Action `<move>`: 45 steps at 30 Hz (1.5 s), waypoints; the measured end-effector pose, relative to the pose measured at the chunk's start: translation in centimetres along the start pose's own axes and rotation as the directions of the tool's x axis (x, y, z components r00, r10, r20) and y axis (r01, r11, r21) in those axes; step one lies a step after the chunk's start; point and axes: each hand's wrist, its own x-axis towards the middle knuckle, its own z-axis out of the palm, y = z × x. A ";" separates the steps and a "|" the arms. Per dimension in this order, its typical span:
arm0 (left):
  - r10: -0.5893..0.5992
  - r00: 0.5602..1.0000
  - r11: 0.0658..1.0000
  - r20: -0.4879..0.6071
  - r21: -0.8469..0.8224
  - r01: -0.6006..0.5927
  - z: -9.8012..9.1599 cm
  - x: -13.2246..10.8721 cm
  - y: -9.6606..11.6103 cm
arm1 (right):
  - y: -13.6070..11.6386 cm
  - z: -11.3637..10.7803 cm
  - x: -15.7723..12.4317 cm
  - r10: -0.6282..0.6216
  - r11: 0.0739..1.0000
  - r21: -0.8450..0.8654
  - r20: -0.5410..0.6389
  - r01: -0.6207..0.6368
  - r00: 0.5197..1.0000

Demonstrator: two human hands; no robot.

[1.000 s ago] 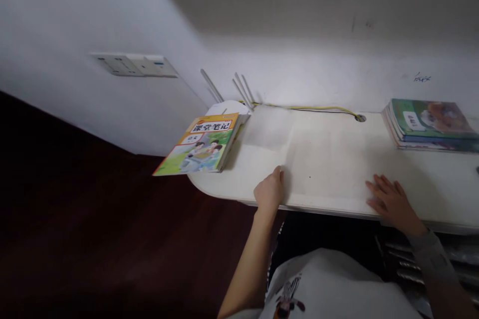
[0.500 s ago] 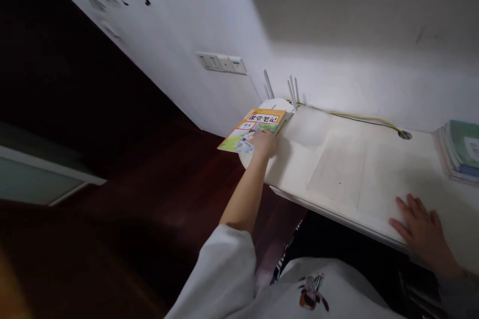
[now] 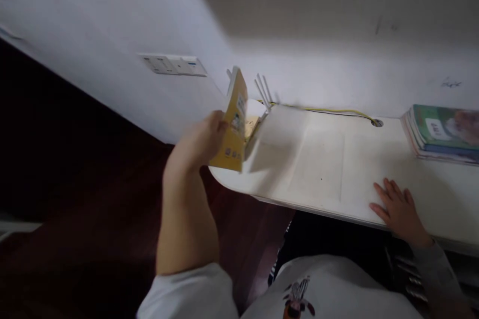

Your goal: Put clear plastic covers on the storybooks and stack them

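Observation:
My left hand [image 3: 196,142] is raised at the left end of the desk, shut on a yellow paperback class-notes book [image 3: 234,124]. The book stands tilted on edge, with its cover turned away and partly blurred. It is held above the rounded desk end, clear of the white desk [image 3: 318,169]. My right hand [image 3: 396,209] lies flat on the desk near its front edge, fingers spread and holding nothing. A stack of green-covered books [image 3: 443,132] is the nearest object to it, at the far right.
A white Wi-Fi router [image 3: 255,108] with several antennas sits in the desk's back left corner, partly behind the book. A yellow cable [image 3: 329,110] runs along the wall to a desk grommet [image 3: 377,122]. A wall socket panel [image 3: 172,65] is at left, above a dark wooden floor [image 3: 93,159].
My left hand has taken hold of the book, which lay flat near the router, and lifted it on edge. The right hand stays flat on the desk, and the view has shifted slightly.

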 end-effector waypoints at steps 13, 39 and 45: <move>0.211 0.780 0.490 0.589 -0.754 0.437 16.5 -8.1 6.2 | -0.3 -0.6 0.4 0.038 0.998 0.043 0.066 -0.041 0.997; 0.112 0.929 0.944 0.352 0.255 -0.211 18.0 -10.0 5.7 | -0.3 -1.0 0.4 0.043 0.997 0.060 0.084 -0.048 0.995; 0.121 0.934 0.943 0.337 0.255 -0.215 18.0 -10.3 5.9 | -0.2 -1.0 0.3 0.040 0.999 0.029 0.083 -0.043 0.996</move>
